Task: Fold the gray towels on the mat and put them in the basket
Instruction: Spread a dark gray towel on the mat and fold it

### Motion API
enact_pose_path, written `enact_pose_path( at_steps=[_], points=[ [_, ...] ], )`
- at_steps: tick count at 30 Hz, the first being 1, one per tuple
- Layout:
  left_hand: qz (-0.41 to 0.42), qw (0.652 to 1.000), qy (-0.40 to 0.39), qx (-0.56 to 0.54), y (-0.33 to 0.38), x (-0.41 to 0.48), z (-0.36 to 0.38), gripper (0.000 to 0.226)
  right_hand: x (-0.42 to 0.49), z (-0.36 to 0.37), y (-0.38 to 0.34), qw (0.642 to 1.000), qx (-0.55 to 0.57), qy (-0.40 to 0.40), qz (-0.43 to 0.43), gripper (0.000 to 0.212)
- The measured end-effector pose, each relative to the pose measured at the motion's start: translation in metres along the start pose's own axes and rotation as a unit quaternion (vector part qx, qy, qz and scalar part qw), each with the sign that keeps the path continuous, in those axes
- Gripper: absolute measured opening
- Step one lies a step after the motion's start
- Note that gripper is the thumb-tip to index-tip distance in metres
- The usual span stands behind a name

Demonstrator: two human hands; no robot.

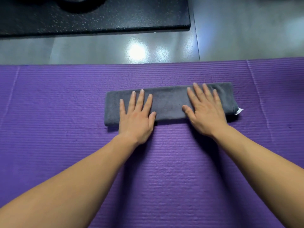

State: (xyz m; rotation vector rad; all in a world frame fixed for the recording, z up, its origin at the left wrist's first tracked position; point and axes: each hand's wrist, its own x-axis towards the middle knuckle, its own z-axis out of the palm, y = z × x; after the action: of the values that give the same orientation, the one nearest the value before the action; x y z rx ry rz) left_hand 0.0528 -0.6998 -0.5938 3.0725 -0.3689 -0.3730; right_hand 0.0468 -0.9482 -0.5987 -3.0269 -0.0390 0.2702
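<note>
Both hands, left hand (pixel 137 115) and right hand (pixel 205 111), press flat with straight fingers on the folded gray towel (pixel 169 103), mid-frame on the purple mat (pixel 65 145).

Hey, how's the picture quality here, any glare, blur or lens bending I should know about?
Head view: a white glare patch sits on the glossy floor beyond the purple mat. Head view: the mat's far edge looks slightly bowed, likely wide-angle distortion. Head view: the gray towel and the left hand and right hand, flat on it, are fairly sharp, with soft shadows beside the wrists.
</note>
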Motion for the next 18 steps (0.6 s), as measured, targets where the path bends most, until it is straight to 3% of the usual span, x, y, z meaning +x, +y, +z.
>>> enact_pose_path(
  at_steps=[4, 8, 14, 18],
  points=[
    [-0.022, 1.0, 0.007, 0.003, -0.019, 0.002, -0.002, 0.071, 0.001, -0.003, 0.036, 0.999, -0.012, 0.002, 0.03, 0.081],
    [-0.137, 0.99, 0.009, -0.031, -0.05, -0.006, -0.005, 0.07, 0.001, -0.004, 0.036, 1.0, 0.013, 0.004, 0.028, 0.081],
    [-0.173, 0.981, 0.038, -0.082, -0.058, -0.018, -0.024, 0.068, 0.003, -0.018, 0.026, 0.999, 0.012, -0.012, 0.036, 0.071],
    [-0.244, 0.944, 0.059, -0.215, -0.063, -0.02, -0.029, 0.071, 0.007, -0.034, -0.022, 0.986, 0.049, 0.063, -0.145, 0.059]
  ],
)
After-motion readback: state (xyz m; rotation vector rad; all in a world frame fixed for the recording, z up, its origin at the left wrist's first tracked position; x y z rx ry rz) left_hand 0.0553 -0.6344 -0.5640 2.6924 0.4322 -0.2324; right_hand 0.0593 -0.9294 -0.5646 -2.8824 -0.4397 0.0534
